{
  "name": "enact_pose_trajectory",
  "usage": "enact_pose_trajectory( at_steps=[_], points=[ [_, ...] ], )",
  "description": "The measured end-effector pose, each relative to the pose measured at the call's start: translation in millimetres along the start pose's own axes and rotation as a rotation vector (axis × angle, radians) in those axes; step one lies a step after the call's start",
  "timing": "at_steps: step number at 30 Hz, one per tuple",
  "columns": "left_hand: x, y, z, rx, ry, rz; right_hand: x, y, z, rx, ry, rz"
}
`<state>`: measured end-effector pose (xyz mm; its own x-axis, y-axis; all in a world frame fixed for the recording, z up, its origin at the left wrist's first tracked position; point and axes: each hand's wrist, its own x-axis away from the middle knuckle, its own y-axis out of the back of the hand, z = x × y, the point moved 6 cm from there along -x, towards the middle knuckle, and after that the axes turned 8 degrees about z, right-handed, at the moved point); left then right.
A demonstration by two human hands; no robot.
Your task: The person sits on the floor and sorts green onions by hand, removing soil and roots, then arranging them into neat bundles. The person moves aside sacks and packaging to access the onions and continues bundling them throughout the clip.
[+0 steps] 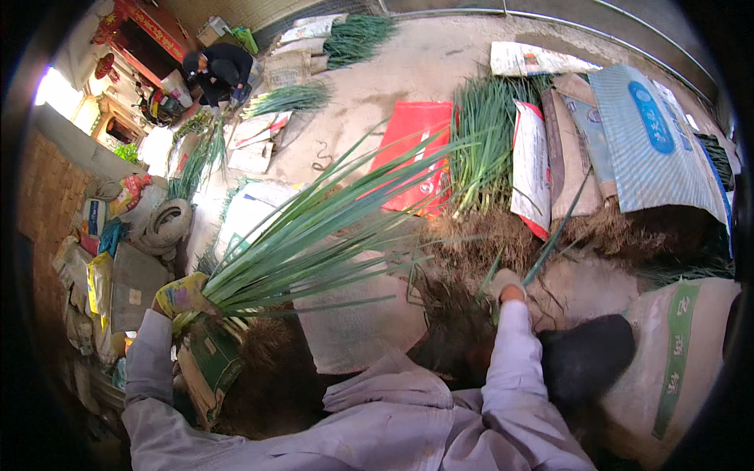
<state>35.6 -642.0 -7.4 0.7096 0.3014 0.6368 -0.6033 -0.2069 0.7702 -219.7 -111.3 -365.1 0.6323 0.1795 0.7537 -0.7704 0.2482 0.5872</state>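
My left hand (182, 297), in a patterned yellowish glove, is closed round a big bunch of green onions (306, 235) near its white lower ends. The long leaves fan out to the right and away from me. My right hand (507, 282), in a pale glove, reaches down near the ground at the roots of a laid-out pile of green onions (483, 137). Its fingers look closed on a green onion stalk (488, 273), though they partly hide it. Another long leaf (556, 231) slants up just right of that hand. A pale sack (361, 322) lies between my arms.
A red sack (416, 149) and a blue-striped sack (652, 141) lie ahead, beside and over more onions. A white sack with a green band (675, 353) is at my right. Assorted sacks (129, 275) are heaped left. Far left, a person (224, 67) crouches in dark clothes.
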Motion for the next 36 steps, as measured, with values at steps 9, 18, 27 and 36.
enact_pose_trajectory(
  at_steps=[9, 18, 27, 36],
  points=[
    [6.8, 17.9, -71.8, -0.079, -0.17, -0.429, -19.6, 26.6, -51.2, -0.351, -0.12, -0.432],
    [18.6, -45.3, -63.8, -0.687, -0.271, -0.556, -29.6, 30.5, -121.0, -0.665, -0.186, -0.896],
    [21.8, -40.8, -74.2, -0.782, -0.205, -0.621, 64.8, 126.0, -59.5, -1.034, 0.321, -1.053],
    [6.1, -25.3, -125.5, -0.841, -0.181, -0.581, 186.8, 84.3, 155.4, -0.81, 0.855, -0.102]
  ],
)
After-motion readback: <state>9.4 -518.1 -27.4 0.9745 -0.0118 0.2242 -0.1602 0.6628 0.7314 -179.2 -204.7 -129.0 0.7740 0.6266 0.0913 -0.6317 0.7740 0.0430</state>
